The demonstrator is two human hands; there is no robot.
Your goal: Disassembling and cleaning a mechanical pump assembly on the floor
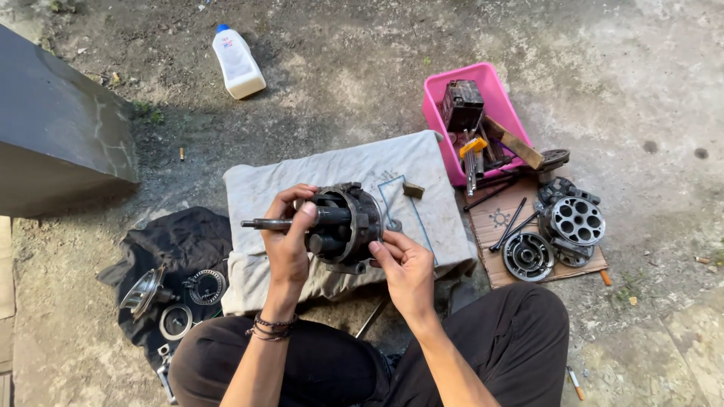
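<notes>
Both hands, left (289,245) and right (403,267), grip the shafted metal assembly (343,224) (above a grey cloth (422,181)).

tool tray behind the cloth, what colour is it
Pink: the plastic tray, seen in the head view.

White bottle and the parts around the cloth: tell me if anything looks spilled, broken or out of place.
The white bottle lies tipped on its side on bare ground, away from the work; no spill shows. Nothing else stands out. Both hands, left and right, grip the dark metal assembly.
</notes>
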